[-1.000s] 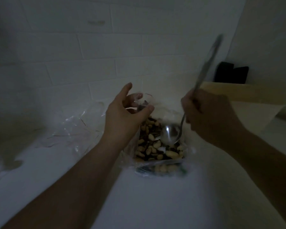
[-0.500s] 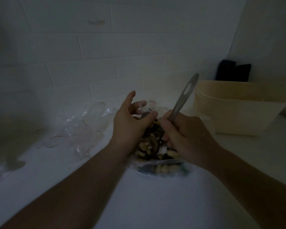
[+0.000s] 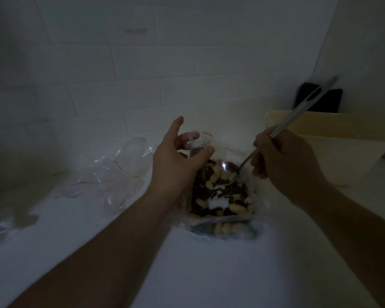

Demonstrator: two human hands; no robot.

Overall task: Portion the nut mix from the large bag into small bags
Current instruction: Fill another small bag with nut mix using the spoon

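The large clear bag of nut mix (image 3: 222, 201) lies open on the white counter, full of pale and dark nuts. My left hand (image 3: 176, 161) pinches a small clear bag (image 3: 198, 143) between thumb and fingers just above the large bag's far left side. My right hand (image 3: 285, 161) grips the handle of a metal spoon (image 3: 227, 171). The spoon's bowl sits low over the nuts, with a few pale nuts at its edge, and its long handle slants up to the right.
A heap of empty clear small bags (image 3: 111, 174) lies to the left on the counter. A cream tub (image 3: 333, 143) stands at the right with a dark object (image 3: 320, 101) behind it. A white tiled wall (image 3: 142, 74) closes the back.
My right hand has pulled back to the right from beside my left hand, bringing the spoon's bowl back into sight over the nuts. My left hand has stayed on the small bag.
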